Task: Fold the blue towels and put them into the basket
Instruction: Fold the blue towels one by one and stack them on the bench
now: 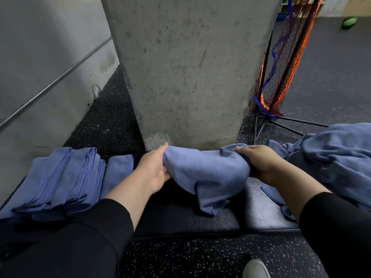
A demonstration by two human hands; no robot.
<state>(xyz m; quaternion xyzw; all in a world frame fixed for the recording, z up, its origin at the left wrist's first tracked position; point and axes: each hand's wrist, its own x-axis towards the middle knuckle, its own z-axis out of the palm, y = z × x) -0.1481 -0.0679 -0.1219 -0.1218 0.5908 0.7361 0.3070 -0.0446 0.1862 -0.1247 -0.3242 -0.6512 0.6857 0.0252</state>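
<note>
While both hands held one blue towel stretched between them above the black padded bench, the fold itself had not yet been made. The left hand gripped the towel's edge at 9 o'clock, thumb on top and fingers curled beneath; the right hand pinched the opposite edge at 3 o'clock, bunching the cloth. Between them the towel sagged, and a loose corner hung down toward 6 o'clock, touching the bench or just above it — which of the two could not be told.

A stack of folded towels lay on the bench at far 9 o'clock, well apart from the held one; a heap of unfolded towels lay at 3 o'clock, just beside the right hand. A concrete pillar stood at 12 o'clock, with a netted stand at about 1 o'clock. No basket was in view.

Judged from this layout, the step in hand was spreading the towel ready for its first fold. The next move would call for pulling the edges taut, finding matching corners, and laying the cloth flat — the drooping corner would need straightening first.
</note>
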